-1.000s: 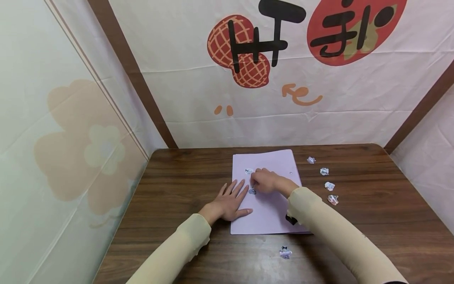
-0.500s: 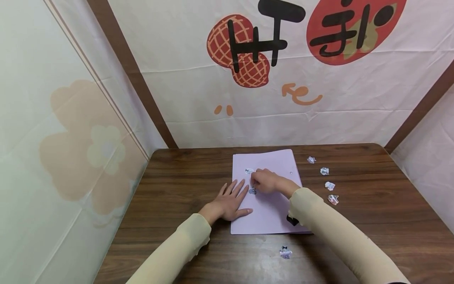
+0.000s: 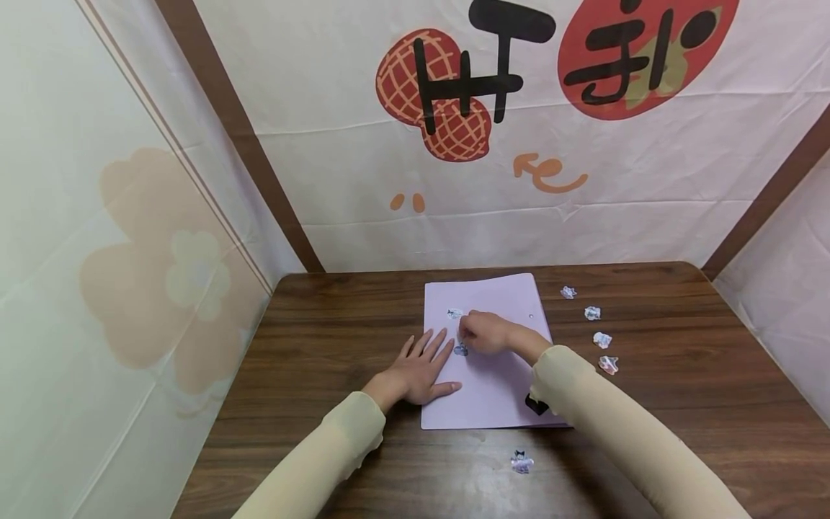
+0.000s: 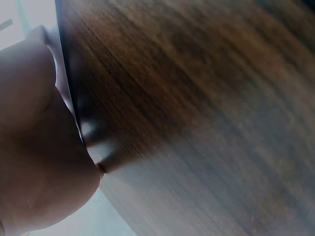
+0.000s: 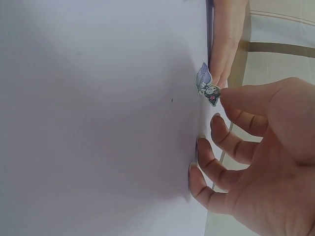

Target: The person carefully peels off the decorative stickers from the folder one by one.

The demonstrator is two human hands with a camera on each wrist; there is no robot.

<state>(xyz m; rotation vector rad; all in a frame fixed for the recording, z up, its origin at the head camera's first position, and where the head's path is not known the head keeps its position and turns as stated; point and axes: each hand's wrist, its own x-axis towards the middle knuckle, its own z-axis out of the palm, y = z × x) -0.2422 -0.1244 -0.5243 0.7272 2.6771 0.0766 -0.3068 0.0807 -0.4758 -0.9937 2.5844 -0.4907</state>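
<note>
My right hand (image 3: 485,332) pinches a small cartoon sticker (image 5: 209,87) by its edge between thumb and index finger, over the pale lavender paper (image 3: 480,295). In the right wrist view the sticker shows a purple part and a dark-hooded face, and the other fingers curl loosely with their tips at the paper. My left hand (image 3: 420,373) lies with spread fingers on the paper's left side, its fingertips beside the same sticker. Just beyond the right hand, another sticker (image 3: 454,313) lies on the paper. The left wrist view shows only the side of that hand and bare wood.
Several loose stickers (image 3: 601,339) lie in a line on the wooden table (image 3: 344,324) right of the paper. One more sticker (image 3: 521,462) lies nearer the front. A black object (image 3: 536,404) sits under the right cuff, partly hidden. A printed cloth wall (image 3: 363,238) stands behind the table.
The right hand and cuff have shifted very slightly to the right and down, still pinching the sticker. The left hand has stayed in place on the paper.
</note>
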